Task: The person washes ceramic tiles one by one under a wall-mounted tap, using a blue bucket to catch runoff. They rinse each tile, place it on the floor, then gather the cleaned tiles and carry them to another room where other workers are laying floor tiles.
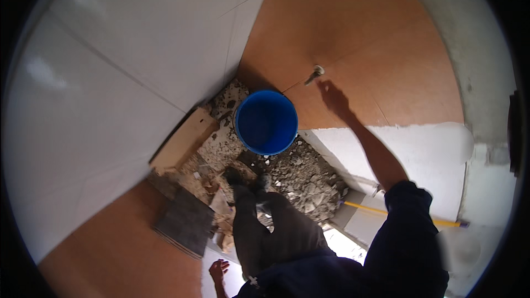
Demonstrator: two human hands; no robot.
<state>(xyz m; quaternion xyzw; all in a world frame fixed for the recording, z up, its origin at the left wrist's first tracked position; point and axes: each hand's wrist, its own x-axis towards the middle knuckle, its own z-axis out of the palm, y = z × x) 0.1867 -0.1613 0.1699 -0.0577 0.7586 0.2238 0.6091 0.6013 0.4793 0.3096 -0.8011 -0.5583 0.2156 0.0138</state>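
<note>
1 dark sleeve (pixel 411 223), 2 hands (pixel 335 98) (pixel 219 269), 1 wall fitting (pixel 316 73), 1 blue bucket (pixel 266 122)

Blur hides whether the right hand (pixel 334 97) touches the tap (pixel 314 74); the lower edge cuts off the left forearm (pixel 220 289).

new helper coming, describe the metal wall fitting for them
Find the orange wall beyond the blue bucket. Above and right of that bucket, beside the right hand, is the metal fitting. It juts from a pale round base, unlike the flat wall.
</note>
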